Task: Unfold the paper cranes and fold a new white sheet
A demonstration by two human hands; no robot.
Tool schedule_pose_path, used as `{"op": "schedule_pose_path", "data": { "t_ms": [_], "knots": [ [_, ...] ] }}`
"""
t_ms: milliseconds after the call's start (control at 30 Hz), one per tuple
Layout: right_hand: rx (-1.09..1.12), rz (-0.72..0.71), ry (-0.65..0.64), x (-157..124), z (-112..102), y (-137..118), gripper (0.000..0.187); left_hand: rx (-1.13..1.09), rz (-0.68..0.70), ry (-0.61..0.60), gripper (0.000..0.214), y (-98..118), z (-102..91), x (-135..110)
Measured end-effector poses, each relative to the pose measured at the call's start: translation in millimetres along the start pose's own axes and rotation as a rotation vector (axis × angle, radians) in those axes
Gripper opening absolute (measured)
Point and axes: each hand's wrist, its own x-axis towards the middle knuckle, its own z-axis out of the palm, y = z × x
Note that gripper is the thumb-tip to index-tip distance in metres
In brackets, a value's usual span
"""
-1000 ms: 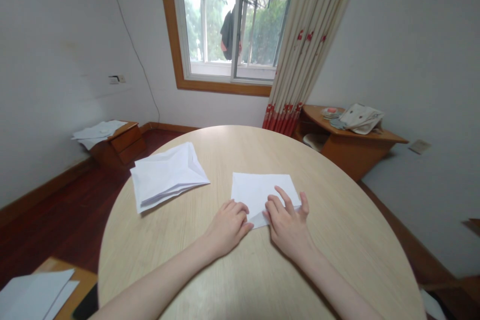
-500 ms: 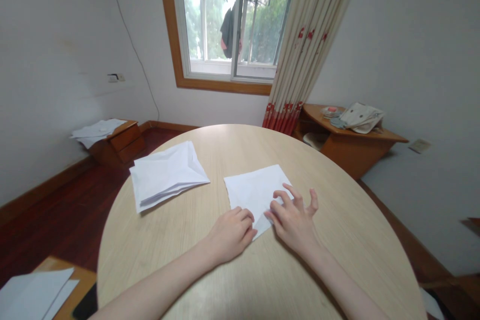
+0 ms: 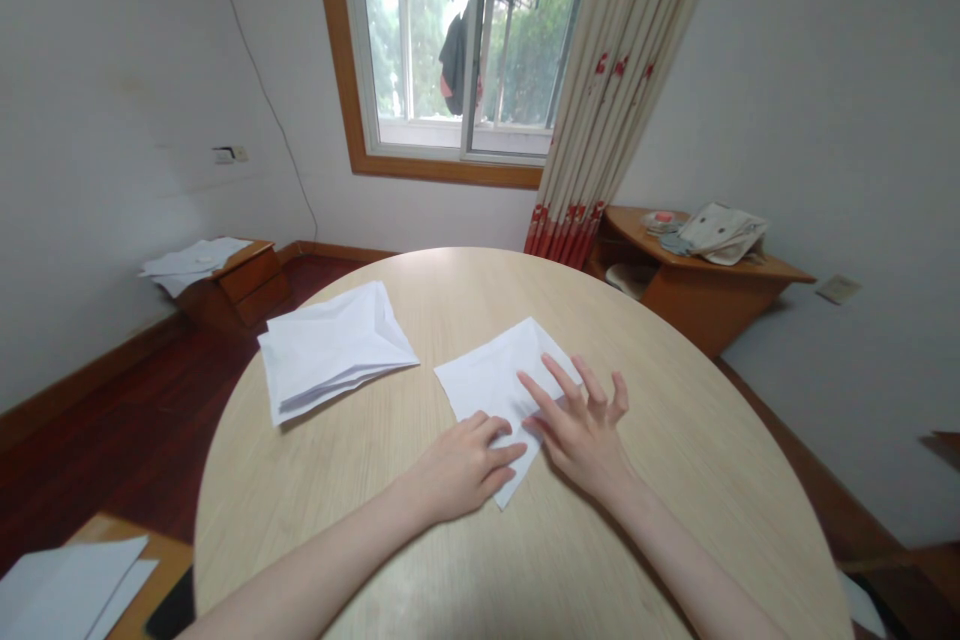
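Observation:
A sheet of white paper [image 3: 487,375] lies on the round wooden table [image 3: 480,290], turned so that one corner points toward me. My left hand [image 3: 472,465] rests at its near left edge, with the index finger stretched over the paper and the other fingers bent. Over the paper's right side lies my right hand [image 3: 581,430], fingers spread and the thumb near the lower right edge. Neither hand is closed around the sheet. Part of the paper is hidden beneath my fingers.
A stack of folded white papers [image 3: 337,345] sits at the table's left. More white sheets [image 3: 67,580] lie on a low surface at lower left. A corner desk [image 3: 697,290] holding a cloth bag [image 3: 724,232] stands behind right, beside the curtain [image 3: 600,100].
The paper has turned, its near corner shifting closer to me. My right fingers have straightened and spread toward the left. My left index finger has stretched out across the sheet.

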Motion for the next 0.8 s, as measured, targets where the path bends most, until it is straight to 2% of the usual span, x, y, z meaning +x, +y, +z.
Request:
{"op": "schedule_pose_path", "data": {
  "t_ms": [133,333,400,500,633,800],
  "knots": [
    [0.151,0.155,0.021,-3.8,4.7,5.0,0.084,-0.012,0.004,0.041,0.032,-1.8,3.8,-2.2],
    [0.584,0.491,-0.042,-12.4,23.1,16.1,0.111,0.02,-0.018,0.033,0.034,-3.2,4.3,-3.7],
    [0.713,0.587,-0.061,-13.2,26.2,17.2,0.117,0.024,-0.016,0.025,0.037,-2.5,2.7,-3.1],
    [0.854,0.654,-0.04,-11.6,25.6,15.9,0.122,0.027,-0.012,0.008,0.043,-1.6,1.0,-2.2],
    [0.983,0.661,-0.014,-8.3,20.8,12.1,0.119,0.027,-0.02,-0.013,0.046,-1.4,1.0,-2.2],
    [1.117,0.612,-0.11,-8.6,18.4,8.7,0.115,0.002,-0.044,-0.022,0.046,-1.6,2.1,-3.7]
  ]
}}
